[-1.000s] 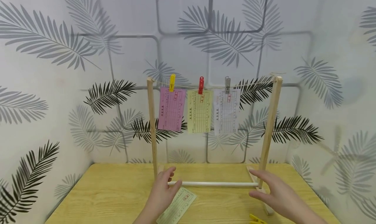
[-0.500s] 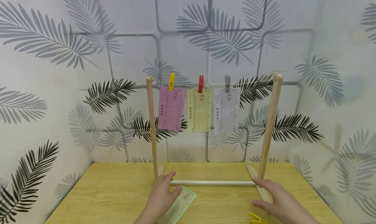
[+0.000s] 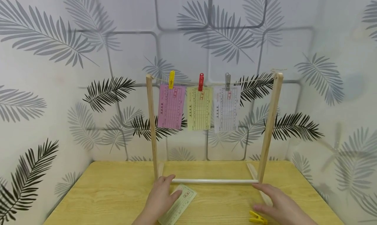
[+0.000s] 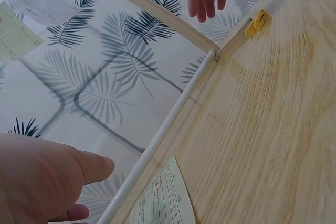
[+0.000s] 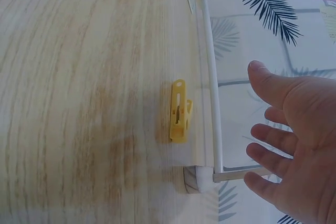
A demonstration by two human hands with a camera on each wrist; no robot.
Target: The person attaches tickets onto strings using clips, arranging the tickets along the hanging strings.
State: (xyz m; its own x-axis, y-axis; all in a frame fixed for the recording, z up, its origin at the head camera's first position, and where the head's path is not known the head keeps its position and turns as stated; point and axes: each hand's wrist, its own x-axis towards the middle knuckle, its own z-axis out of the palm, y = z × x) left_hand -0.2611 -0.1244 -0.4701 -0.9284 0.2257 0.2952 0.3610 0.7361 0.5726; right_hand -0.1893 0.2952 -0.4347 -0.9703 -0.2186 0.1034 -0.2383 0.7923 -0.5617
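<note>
My left hand (image 3: 159, 198), fingers relaxed, is over the near left part of the table beside a pale green printed slip (image 3: 183, 203) that it partly covers. My right hand (image 3: 278, 203) hovers with its thumb and fingers apart, holding nothing, just above and right of a yellow clothespin (image 3: 258, 217) on the table. Three slips hang from a string between wooden posts: a pink slip (image 3: 170, 110) under a yellow clothespin (image 3: 171, 80), a yellow-green slip (image 3: 199, 112) under a red clothespin (image 3: 201, 82), and a white slip (image 3: 226, 112) under a grey clothespin (image 3: 228, 82).
The rack has a left post (image 3: 151, 126), a right post (image 3: 269, 130) and a white crossbar (image 3: 213, 181) low between them. It stands on a wood-grain table (image 3: 112, 189). Behind is a leaf-patterned wall (image 3: 188, 51).
Both hands have come down a little toward the tabletop, the right one closer to the loose clothespin. The head view has tilted slightly downward. The slips stay where they were.
</note>
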